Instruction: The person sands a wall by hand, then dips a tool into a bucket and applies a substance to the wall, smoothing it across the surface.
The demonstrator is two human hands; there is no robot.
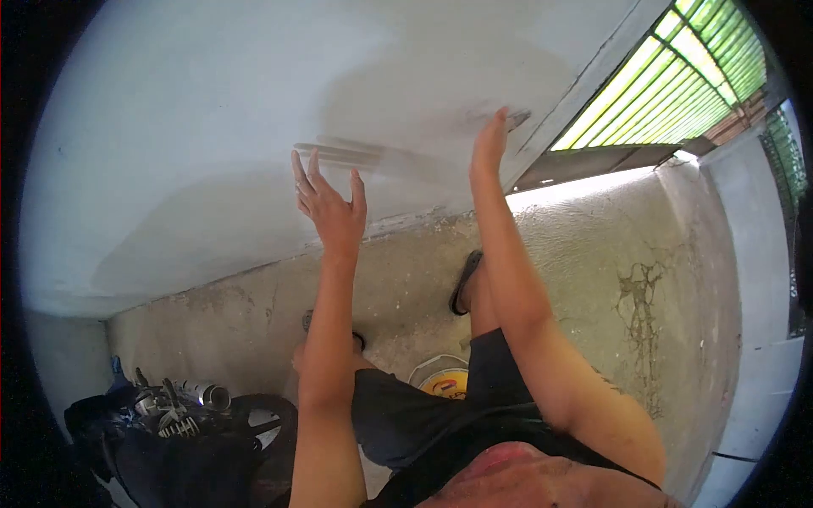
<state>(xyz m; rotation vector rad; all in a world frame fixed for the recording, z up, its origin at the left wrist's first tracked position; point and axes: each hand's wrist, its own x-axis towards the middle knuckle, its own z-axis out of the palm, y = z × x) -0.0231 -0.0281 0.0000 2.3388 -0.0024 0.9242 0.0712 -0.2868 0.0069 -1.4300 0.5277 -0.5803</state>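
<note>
My left hand (329, 207) is raised in front of the pale wall (212, 110), fingers spread, with nothing in it. Grey finger-like shadow streaks lie on the wall beside it. My right hand (489, 148) is up at the wall near its right edge, seen from the side with its fingers close together. A small dark grey piece (518, 120) shows at its fingertips; what it is I cannot make out. A faint grey smudge (474, 114) marks the wall just left of that hand.
Between my legs stands a bucket (445, 381) with a yellow label and a wire handle. A motorbike (186, 423) is at the lower left. A barred gate (660, 85) is at the upper right. The concrete floor (584, 254) is cracked on the right.
</note>
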